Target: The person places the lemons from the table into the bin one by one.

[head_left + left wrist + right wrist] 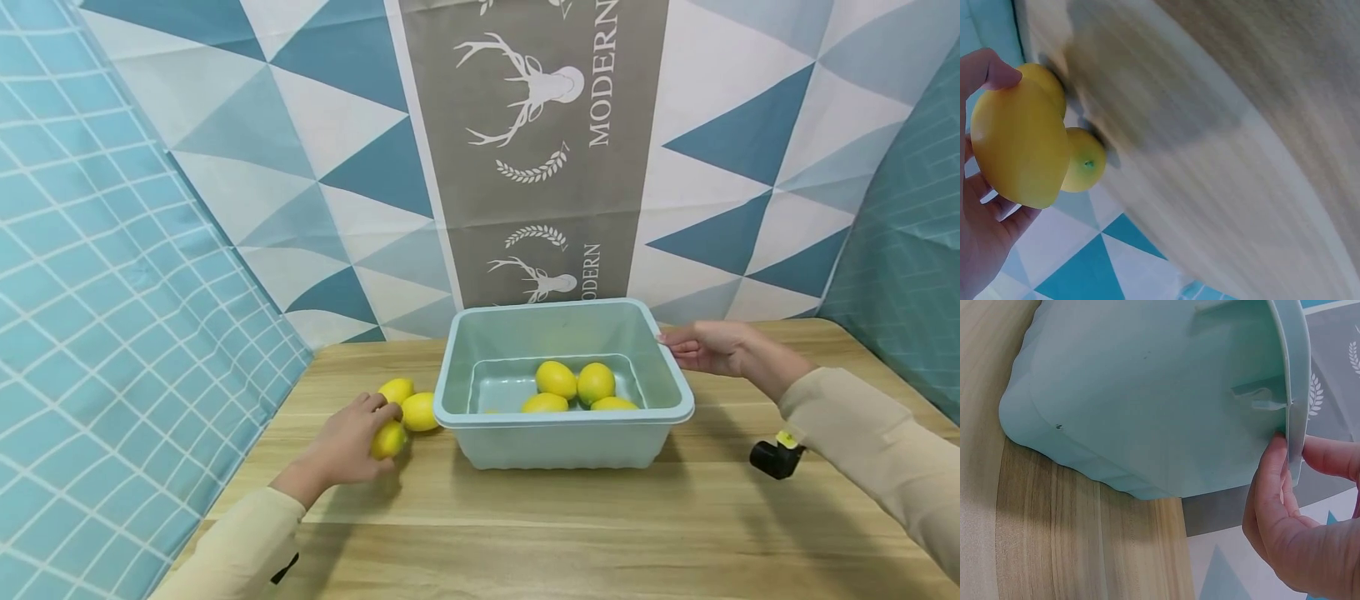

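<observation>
My left hand (pixel 351 442) holds a yellow lemon (pixel 388 440) left of the bin; in the left wrist view the thumb and fingers curl round this lemon (pixel 1020 145). Two more lemons lie just beyond it on the table, one farther back (pixel 396 390) and one beside the bin (pixel 422 412). A pale green plastic bin (pixel 562 446) stands at the table's middle with several lemons (pixel 556 379) inside, some partly hidden by its front wall. My right hand (pixel 712 346) pinches the bin's right rim (pixel 1297 375), thumb on one side and fingers beneath.
The wooden table (pixel 525 533) runs up to a patterned backdrop (pixel 360 167). A small black object (pixel 776 458) with a yellow part is near the right forearm. Blue tiled-pattern sheeting (pixel 112 292) borders the left side.
</observation>
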Demonstrator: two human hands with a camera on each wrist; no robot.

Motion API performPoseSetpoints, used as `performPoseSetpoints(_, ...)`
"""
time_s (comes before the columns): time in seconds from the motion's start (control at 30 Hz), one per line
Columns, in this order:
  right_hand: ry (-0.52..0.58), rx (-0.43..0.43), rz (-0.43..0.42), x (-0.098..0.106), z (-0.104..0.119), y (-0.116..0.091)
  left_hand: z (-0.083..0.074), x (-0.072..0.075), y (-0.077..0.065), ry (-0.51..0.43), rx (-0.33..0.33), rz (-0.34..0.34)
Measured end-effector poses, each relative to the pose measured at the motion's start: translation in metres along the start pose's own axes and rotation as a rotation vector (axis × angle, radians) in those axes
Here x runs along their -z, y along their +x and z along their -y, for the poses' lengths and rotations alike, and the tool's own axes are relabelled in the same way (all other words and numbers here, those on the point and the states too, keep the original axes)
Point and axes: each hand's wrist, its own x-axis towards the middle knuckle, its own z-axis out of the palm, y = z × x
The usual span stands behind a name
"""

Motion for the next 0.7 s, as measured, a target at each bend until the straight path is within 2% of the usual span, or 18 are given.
performPoseSetpoints(0.7,0.010,-0.029,0.005,0.000,0.001,0.002,0.000,0.025,0.009,0.009,-0.011,-0.053)
